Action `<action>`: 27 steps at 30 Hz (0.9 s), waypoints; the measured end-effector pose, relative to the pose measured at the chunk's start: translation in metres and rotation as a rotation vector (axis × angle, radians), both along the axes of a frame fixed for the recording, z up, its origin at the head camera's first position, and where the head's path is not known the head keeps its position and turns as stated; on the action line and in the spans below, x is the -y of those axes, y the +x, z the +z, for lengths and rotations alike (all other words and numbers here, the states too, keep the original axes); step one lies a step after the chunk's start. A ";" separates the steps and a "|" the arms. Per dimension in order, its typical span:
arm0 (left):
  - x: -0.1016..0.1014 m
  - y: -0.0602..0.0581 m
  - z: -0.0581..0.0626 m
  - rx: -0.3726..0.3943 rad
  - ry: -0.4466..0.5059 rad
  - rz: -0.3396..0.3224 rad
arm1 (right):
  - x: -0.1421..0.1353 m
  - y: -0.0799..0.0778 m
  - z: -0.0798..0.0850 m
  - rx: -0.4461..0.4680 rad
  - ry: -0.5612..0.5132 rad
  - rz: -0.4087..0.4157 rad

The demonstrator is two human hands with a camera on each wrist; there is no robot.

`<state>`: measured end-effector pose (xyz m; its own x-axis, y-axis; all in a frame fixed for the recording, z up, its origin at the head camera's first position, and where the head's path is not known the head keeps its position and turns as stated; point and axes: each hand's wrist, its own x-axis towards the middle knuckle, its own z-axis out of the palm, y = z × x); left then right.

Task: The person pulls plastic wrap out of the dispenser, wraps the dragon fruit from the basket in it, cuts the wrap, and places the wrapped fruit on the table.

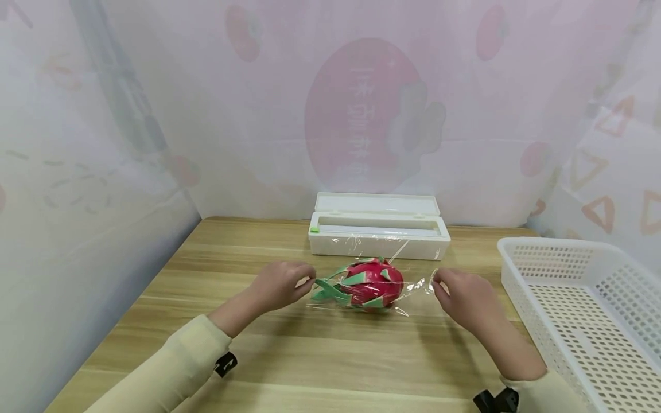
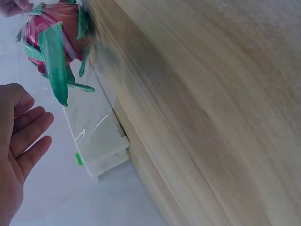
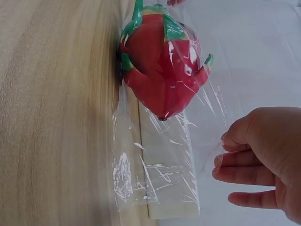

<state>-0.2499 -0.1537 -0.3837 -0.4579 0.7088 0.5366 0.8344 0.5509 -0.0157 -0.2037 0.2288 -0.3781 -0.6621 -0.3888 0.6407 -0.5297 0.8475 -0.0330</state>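
Dragon fruit point(image 1: 374, 284) dead centre of frame, under clear film point(image 1: 415, 285), between two sets of fingertips: green leaf tips right beside left hand point(image 1: 279, 284), red end a bit farther from right hand point(image 1: 467, 295). Thumb-and-finger pinch on film at both sides, other fingers loose! Behind, upper centre: white box point(image 1: 379, 248), lid point(image 1: 377, 202) tipped back, pale strip in slot. Far right: white basket point(image 1: 563, 241), perforated floor showing, near right forearm point(image 1: 508, 350). Bare tabletop point(image 1: 320, 361) at lower centre, edge slanting down left.
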 end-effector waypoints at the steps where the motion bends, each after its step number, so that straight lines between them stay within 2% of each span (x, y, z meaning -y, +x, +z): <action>1: 0.001 -0.001 0.000 0.028 0.004 -0.008 | 0.000 0.000 0.000 0.009 0.000 -0.006; 4: 0.002 -0.002 0.000 0.080 0.033 -0.031 | 0.001 0.000 0.001 0.043 -0.001 -0.027; 6: 0.002 -0.001 0.002 0.075 0.056 -0.043 | 0.002 0.001 0.002 0.063 -0.004 -0.036; 9: 0.000 0.002 0.005 -0.021 0.073 -0.081 | 0.001 0.000 0.002 0.075 -0.011 -0.038; 11: -0.004 0.005 0.006 -0.103 0.058 -0.133 | 0.001 0.000 0.002 0.078 -0.014 -0.036; 15: -0.014 0.013 0.004 -0.214 -0.044 -0.274 | -0.001 -0.001 0.001 0.079 -0.013 -0.033; 19: -0.022 0.020 -0.002 -0.227 -0.204 -0.348 | -0.002 -0.003 0.000 0.095 -0.011 -0.042; 23: -0.027 0.026 -0.010 -0.171 -0.367 -0.320 | -0.001 -0.004 0.000 0.118 -0.010 -0.046; 27: -0.029 0.027 -0.017 -0.080 -0.477 -0.228 | -0.001 -0.005 -0.001 0.112 -0.008 -0.044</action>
